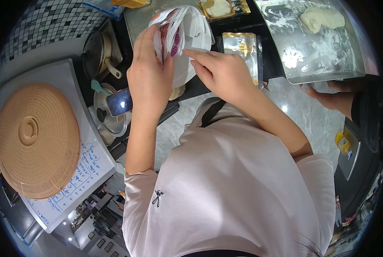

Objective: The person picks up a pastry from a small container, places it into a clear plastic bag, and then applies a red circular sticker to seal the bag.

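My left hand [151, 74] grips the side of a stack of round white paper sheets [196, 41] in a clear plastic wrapper with red and purple print. The stack is tilted and its sheets fan apart at the top. My right hand [226, 72] is at the front of the stack, its index fingertip at the paper and its thumb apart from that finger. Nothing is seen held in it. Below the stack, a pale lump [177, 93] is partly hidden. Behind it lies a perforated metal tray [136, 16].
Right of me, another person's hand [326, 96] is beneath a floured metal tray [323, 54] bearing dough [323, 19]. A foil pouch [241, 48] lies nearby. At left are a lidded pan [96, 54], a phone [119, 102] on a pot lid, and a tan food cover [50, 138] on a whiteboard [98, 157].
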`<act>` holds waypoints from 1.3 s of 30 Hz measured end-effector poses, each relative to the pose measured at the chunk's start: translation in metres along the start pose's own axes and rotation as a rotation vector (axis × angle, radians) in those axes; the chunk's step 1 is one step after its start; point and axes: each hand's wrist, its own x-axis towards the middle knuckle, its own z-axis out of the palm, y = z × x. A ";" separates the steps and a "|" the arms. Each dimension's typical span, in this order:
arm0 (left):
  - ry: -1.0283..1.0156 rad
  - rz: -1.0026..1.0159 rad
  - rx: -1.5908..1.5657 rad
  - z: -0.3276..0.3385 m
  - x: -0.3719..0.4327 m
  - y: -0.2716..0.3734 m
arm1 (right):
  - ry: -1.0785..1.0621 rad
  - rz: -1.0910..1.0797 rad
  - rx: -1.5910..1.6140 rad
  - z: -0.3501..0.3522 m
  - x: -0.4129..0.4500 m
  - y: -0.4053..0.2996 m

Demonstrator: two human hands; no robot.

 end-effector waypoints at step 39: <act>-0.074 0.004 -0.115 -0.009 -0.001 -0.002 | -0.229 0.112 -0.041 -0.016 -0.004 -0.010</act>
